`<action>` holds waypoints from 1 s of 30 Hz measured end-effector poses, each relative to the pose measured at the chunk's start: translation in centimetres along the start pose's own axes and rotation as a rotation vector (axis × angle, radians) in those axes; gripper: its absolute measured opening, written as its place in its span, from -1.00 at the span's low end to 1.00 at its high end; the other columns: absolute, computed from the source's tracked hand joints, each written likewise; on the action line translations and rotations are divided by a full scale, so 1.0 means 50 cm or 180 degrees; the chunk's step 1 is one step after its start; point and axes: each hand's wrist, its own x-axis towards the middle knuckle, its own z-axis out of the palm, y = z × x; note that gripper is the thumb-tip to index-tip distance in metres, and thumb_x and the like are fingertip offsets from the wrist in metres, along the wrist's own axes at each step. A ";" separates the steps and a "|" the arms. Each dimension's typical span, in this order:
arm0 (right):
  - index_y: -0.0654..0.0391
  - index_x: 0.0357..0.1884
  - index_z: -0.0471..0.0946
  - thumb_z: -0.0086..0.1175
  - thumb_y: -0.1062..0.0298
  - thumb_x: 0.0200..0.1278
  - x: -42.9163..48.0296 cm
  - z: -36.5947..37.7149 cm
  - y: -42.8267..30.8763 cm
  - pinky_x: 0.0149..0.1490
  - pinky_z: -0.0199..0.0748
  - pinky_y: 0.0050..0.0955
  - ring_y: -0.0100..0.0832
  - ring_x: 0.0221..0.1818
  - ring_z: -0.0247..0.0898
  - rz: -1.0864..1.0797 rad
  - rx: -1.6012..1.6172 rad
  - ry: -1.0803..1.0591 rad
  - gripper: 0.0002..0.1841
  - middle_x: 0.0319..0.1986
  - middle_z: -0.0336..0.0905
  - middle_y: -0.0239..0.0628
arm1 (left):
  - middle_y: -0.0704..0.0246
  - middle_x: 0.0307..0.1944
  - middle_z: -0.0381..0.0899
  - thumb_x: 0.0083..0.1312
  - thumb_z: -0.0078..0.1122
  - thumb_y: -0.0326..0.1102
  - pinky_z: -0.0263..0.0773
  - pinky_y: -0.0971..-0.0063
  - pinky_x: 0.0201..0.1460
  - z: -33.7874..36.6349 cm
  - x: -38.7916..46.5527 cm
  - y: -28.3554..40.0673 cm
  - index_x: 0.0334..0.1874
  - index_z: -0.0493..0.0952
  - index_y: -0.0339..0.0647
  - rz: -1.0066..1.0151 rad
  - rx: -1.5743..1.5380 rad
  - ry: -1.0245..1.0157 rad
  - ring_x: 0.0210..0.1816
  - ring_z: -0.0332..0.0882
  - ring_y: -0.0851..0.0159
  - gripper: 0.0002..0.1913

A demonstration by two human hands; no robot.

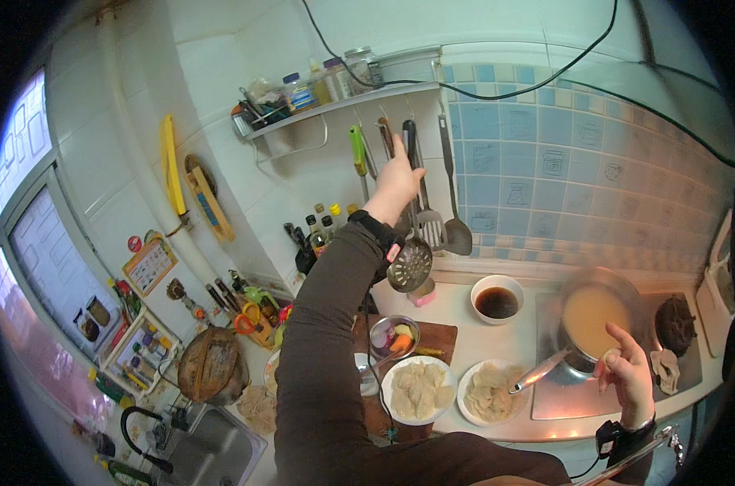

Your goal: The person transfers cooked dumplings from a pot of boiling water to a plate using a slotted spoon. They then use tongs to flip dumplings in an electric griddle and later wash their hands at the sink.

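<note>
My left hand [398, 185] is raised to the hanging utensils, its index finger and thumb apart on either side of a black handle [409, 140]. A perforated skimmer [411, 267] hangs below my wrist, beside a slotted turner [431, 228] and a solid ladle or turner [458, 236]. My right hand [625, 370] is over the stove's front right, index finger extended, the others loosely curled. It overlaps the edge of a saucepan [592, 313] of cloudy, pale liquid; the pan's metal handle [540, 370] points front left, over a plate of dumplings [495, 392].
A second dumpling plate [419, 389] and a metal bowl of vegetable pieces [395, 337] are on a wooden board [443, 334]. A white bowl of dark liquid [497, 301] stands behind. Jars line the shelf [355, 103] above. A sink [216, 449] lies at left.
</note>
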 end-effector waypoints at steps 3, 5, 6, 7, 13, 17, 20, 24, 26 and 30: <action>0.33 0.38 0.11 0.23 0.30 0.15 -0.018 -0.011 0.012 -0.63 0.37 -0.53 -0.40 -0.72 0.41 0.0037 -0.0096 0.0259 -0.21 -0.56 0.53 -0.11 | -0.12 -0.24 0.61 0.22 0.29 -0.16 0.48 0.11 -0.16 0.031 0.015 0.050 0.50 -0.23 -0.35 0.0015 -0.0017 -0.0249 -0.20 0.59 -0.17 0.00; 0.33 0.37 0.13 0.23 0.31 0.14 -0.032 -0.015 0.014 -0.64 0.37 -0.52 -0.39 -0.72 0.41 -0.0058 -0.0140 0.0352 -0.22 -0.56 0.53 -0.11 | -0.10 -0.25 0.62 0.23 0.29 -0.16 0.48 0.11 -0.17 0.044 0.026 0.074 0.50 -0.23 -0.34 -0.0008 -0.0044 -0.0169 -0.20 0.60 -0.17 -0.01; 0.32 0.36 0.14 0.23 0.31 0.14 -0.038 -0.016 0.014 -0.65 0.37 -0.52 -0.39 -0.72 0.41 -0.0112 -0.0146 0.0411 -0.22 -0.56 0.53 -0.11 | -0.10 -0.24 0.62 0.23 0.29 -0.17 0.48 0.11 -0.17 0.048 0.031 0.082 0.50 -0.21 -0.34 -0.0056 -0.0057 -0.0151 -0.20 0.60 -0.16 -0.02; 0.32 0.36 0.15 0.23 0.31 0.13 -0.046 -0.017 0.013 -0.64 0.37 -0.53 -0.39 -0.72 0.41 -0.0111 -0.0143 0.0402 -0.23 -0.56 0.53 -0.11 | -0.09 -0.24 0.62 0.22 0.29 -0.17 0.48 0.11 -0.17 0.053 0.039 0.090 0.50 -0.20 -0.34 -0.0101 -0.0069 -0.0145 -0.19 0.61 -0.15 -0.02; 0.31 0.34 0.20 0.21 0.31 0.14 -0.083 -0.031 0.028 -0.62 0.37 -0.54 -0.40 -0.71 0.41 -0.0039 -0.0094 0.0449 -0.27 -0.56 0.53 -0.11 | -0.04 -0.19 0.63 0.21 0.29 -0.18 0.49 0.08 -0.08 0.086 0.061 0.104 0.49 -0.12 -0.31 -0.0278 0.0123 -0.0207 -0.12 0.61 -0.10 -0.07; 0.30 0.34 0.20 0.20 0.30 0.15 -0.101 -0.044 0.052 -0.60 0.38 -0.54 -0.41 -0.71 0.42 0.0031 -0.0060 0.0572 -0.28 -0.55 0.54 -0.11 | -0.03 -0.18 0.64 0.21 0.30 -0.15 0.49 0.10 -0.06 0.115 0.071 0.101 0.51 -0.15 -0.26 -0.0362 0.0112 -0.0210 -0.11 0.62 -0.08 -0.04; 0.30 0.34 0.20 0.19 0.30 0.16 -0.110 -0.054 0.066 -0.60 0.38 -0.55 -0.42 -0.71 0.41 0.0122 -0.0059 0.0639 -0.29 -0.54 0.55 -0.10 | -0.09 -0.17 0.62 0.21 0.28 -0.20 0.48 0.13 -0.01 0.145 0.074 0.085 0.51 -0.18 -0.25 -0.0399 -0.0078 -0.0180 -0.08 0.60 -0.11 -0.04; 0.31 0.33 0.21 0.16 0.35 0.17 -0.116 -0.069 0.071 -0.57 0.38 -0.56 -0.46 -0.67 0.43 0.0256 -0.0086 0.0705 -0.32 -0.49 0.56 -0.12 | -0.17 -0.08 0.57 0.19 0.29 -0.25 0.47 0.14 0.06 0.185 0.060 0.058 0.47 -0.08 -0.32 -0.0062 -0.0337 0.0015 0.00 0.55 -0.17 -0.10; 0.29 0.33 0.23 0.11 0.42 0.20 -0.116 -0.078 0.070 -0.56 0.37 -0.57 -0.46 -0.64 0.44 0.0221 0.0000 0.0717 -0.37 -0.47 0.56 -0.15 | -0.18 -0.06 0.56 0.18 0.28 -0.30 0.46 0.13 0.09 0.188 0.044 0.060 0.44 0.04 -0.32 -0.0360 -0.0654 -0.0397 0.04 0.52 -0.21 -0.18; 0.27 0.34 0.23 0.09 0.37 0.24 -0.129 -0.112 0.066 -0.49 0.36 -0.61 -0.54 -0.63 0.40 0.0525 -0.0031 0.0717 -0.39 -0.47 0.55 -0.23 | 0.15 -0.11 0.63 0.28 0.26 -0.30 0.52 0.55 -0.36 0.144 -0.074 0.096 0.51 -0.02 -0.21 -0.0402 -0.2038 -0.1157 -0.28 0.59 0.40 -0.17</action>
